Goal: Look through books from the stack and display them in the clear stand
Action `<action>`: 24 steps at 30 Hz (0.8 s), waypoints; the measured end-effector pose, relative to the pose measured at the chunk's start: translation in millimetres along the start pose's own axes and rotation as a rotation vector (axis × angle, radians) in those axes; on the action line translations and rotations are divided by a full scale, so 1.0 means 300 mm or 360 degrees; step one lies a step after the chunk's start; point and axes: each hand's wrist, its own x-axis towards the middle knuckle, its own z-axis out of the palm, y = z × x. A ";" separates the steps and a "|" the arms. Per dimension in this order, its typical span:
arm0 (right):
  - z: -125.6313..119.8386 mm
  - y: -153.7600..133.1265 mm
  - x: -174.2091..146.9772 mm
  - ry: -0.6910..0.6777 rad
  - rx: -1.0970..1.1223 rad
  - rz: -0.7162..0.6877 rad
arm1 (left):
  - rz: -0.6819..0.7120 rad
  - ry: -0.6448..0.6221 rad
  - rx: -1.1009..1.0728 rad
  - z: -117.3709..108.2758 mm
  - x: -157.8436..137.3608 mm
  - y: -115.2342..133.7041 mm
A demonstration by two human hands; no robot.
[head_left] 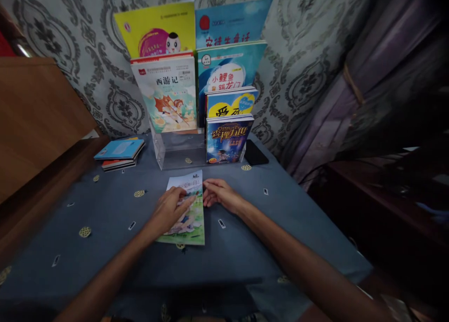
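Observation:
A thin paperback book [191, 228] with a pale blue and green illustrated cover lies face up on the tablecloth, slightly turned. My left hand [170, 209] rests on its left half, fingers and thumb laid over the cover and hiding part of the picture. Beside the book's right edge is my right hand [222, 195], its side on the table. The right fingers are loosely curled, with the thumb above them and the tips at the edge; whether they touch the pages I cannot make out.
Behind the book stands a clear tiered rack [175, 158] with several upright children's books, including a white-topped one [168, 97] and a dark blue one [226, 142]. A small book stack [121, 150] lies left of it, a black phone [255, 153] right. A patterned curtain hangs behind.

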 end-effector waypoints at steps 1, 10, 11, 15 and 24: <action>0.004 0.005 -0.007 -0.0046 0.0054 -0.0039 | -0.0022 -0.0010 0.0015 0.003 0.010 0.014; 0.052 0.067 -0.044 -0.0317 0.0069 -0.0249 | -0.0231 -0.0135 0.0133 -0.051 0.051 0.077; 0.054 0.073 -0.044 -0.0323 0.0066 -0.0252 | -0.0222 -0.0149 0.0109 -0.057 0.048 0.080; 0.058 0.083 -0.040 -0.0322 0.0081 -0.0252 | -0.0266 -0.0183 -0.0189 -0.065 0.042 0.067; 0.050 0.045 -0.046 -0.0173 0.0100 -0.0107 | -0.0583 -0.0337 -0.1087 -0.059 0.052 0.011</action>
